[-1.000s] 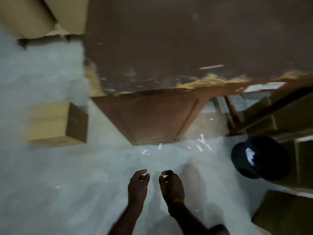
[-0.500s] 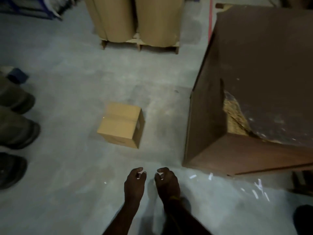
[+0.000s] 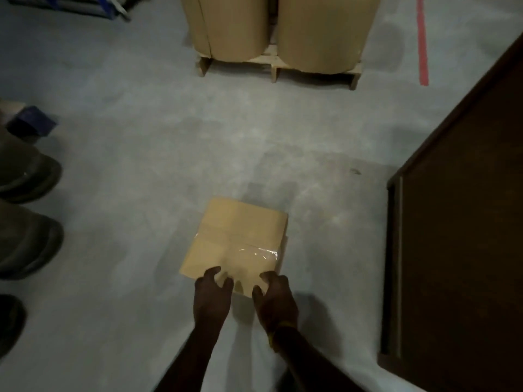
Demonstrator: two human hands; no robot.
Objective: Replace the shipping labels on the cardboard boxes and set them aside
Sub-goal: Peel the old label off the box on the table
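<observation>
A cardboard box (image 3: 236,241) sits on the grey concrete floor (image 3: 127,165) at about 6 o'clock from the middle of the view, its top flaps closed with a strip of clear tape (image 3: 254,251). The left hand (image 3: 212,297) and right hand (image 3: 276,298) reach its near edge side by side, fingers curled over that edge, though blur hides whether they truly clamp it. A pallet (image 3: 278,67) carrying big brown paper rolls (image 3: 319,29) stands at 12 o'clock, a dark wooden table (image 3: 467,236) at 3 o'clock, and dark rounded shapes (image 3: 25,239) at 9 o'clock.
</observation>
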